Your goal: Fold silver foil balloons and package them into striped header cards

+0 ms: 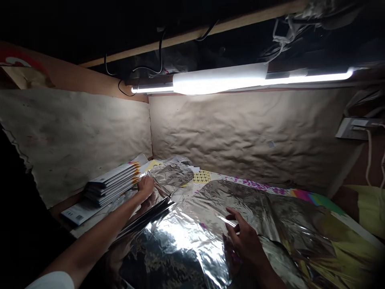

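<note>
Shiny silver foil sheets point(180, 237) lie across the work surface, creased and reflecting the lamp. My left hand point(146, 186) reaches to the far left part of the foil, its fingers closed by the foil's edge; what they hold is too small to make out. Over the right side of the foil is my right hand point(240, 230), its fingers apart and slightly curled, with nothing held in them. A folded dark edge of foil runs diagonally below my left hand. Left of that hand, a stack of flat printed packets point(112, 182) stands on the table.
Yellow label sheets point(201, 176) lie at the back of the table. A lit tube lamp point(219, 80) hangs above, before a paper-covered wall point(240, 132). A white socket point(355, 127) with cables is at the right. Yellow material point(369, 208) sits beneath it.
</note>
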The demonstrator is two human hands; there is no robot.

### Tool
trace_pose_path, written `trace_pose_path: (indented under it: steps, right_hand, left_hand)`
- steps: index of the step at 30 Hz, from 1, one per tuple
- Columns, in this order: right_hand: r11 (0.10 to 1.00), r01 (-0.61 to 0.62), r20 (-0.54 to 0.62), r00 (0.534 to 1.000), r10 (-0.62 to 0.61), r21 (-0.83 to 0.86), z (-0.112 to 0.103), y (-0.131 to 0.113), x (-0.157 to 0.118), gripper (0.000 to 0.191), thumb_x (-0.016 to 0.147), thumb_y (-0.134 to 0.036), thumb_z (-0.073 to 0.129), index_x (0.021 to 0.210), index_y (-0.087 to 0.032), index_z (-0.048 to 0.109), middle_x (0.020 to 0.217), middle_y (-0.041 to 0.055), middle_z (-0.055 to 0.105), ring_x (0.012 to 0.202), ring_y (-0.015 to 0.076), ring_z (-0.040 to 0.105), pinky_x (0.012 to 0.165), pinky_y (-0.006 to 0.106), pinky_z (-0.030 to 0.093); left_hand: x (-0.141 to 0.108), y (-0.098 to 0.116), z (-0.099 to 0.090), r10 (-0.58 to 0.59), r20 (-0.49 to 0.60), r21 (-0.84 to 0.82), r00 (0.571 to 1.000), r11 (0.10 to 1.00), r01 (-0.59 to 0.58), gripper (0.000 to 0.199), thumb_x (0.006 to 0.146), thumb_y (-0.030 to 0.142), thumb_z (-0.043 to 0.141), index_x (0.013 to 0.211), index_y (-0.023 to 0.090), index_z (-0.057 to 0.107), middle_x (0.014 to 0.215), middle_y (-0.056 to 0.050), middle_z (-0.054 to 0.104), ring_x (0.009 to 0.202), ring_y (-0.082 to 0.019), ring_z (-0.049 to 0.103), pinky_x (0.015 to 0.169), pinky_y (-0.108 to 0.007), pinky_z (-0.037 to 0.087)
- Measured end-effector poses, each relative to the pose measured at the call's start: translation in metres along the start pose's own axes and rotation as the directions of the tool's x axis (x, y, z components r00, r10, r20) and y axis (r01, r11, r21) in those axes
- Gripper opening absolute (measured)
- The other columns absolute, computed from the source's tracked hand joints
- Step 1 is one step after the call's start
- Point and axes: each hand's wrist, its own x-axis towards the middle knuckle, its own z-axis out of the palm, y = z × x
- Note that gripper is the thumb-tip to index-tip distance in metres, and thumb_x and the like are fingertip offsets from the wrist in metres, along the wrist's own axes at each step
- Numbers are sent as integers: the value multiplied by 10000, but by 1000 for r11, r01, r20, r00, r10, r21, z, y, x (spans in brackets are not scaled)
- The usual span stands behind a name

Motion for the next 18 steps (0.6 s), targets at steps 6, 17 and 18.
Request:
trace_pose_path:
  steps: [6, 17, 18]
  right_hand:
    - [996, 68, 26, 997, -67, -51, 5, 2, -1, 485, 861, -389, 462, 1313, -227, 533, 1137, 67, 653, 713, 179, 654, 722, 344, 506]
    - [999, 35, 23, 999, -36, 38, 0, 4, 5, 429, 832, -425, 500, 1184, -209, 616, 1075, 88, 675, 759, 216, 659, 787, 396, 504]
    - [997, -1, 25, 1000, -2, 83, -1, 3, 6, 448, 826, -459, 519, 1184, -206, 610, 1053, 90, 675, 762, 223, 658, 785, 405, 508]
  left_hand:
    - [-6, 3, -9, -180, -9, 113, 984, 977, 180, 322, 922, 360, 587, 1158, 141, 598, 1206, -99, 599, 1079, -224, 596, 901, -435, 523]
    - [-51, 76, -92, 176, -194, 92, 965, 983, -161, 206, 918, 131, 476, 969, 147, 675, 1192, -114, 600, 1135, -270, 516, 939, -414, 428]
    - [-63, 93, -96, 236, -203, 93, 950, 971, -221, 250, 913, 98, 443, 1002, 146, 672, 1235, -129, 582, 1114, -273, 526, 903, -402, 439]
